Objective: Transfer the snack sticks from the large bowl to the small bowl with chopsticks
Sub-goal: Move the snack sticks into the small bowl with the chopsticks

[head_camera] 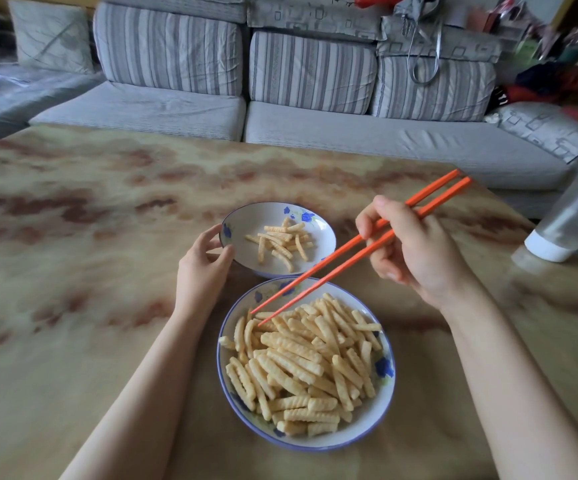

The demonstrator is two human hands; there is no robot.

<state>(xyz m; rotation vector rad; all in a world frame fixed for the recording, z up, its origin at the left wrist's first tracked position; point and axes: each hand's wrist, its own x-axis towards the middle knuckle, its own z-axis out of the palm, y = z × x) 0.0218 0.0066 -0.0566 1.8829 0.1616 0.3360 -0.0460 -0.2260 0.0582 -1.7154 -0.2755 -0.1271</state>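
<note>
Here, right hand (415, 251) pinching orange chopsticks (356, 251), tips slightly apart over large bowl (386, 386), left hand (202, 268) gripping small bowl (327, 233) rim

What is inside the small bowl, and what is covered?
A few ridged snack sticks lie in the small bowl. Orange chopsticks cover part of its near rim.

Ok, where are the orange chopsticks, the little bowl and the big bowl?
chopsticks (349, 261): head view, middle of the lower stick's shaft.
small bowl (246, 220): head view, bare inner wall on its left side.
large bowl (363, 420): head view, bare inner wall at its lower right.
</note>
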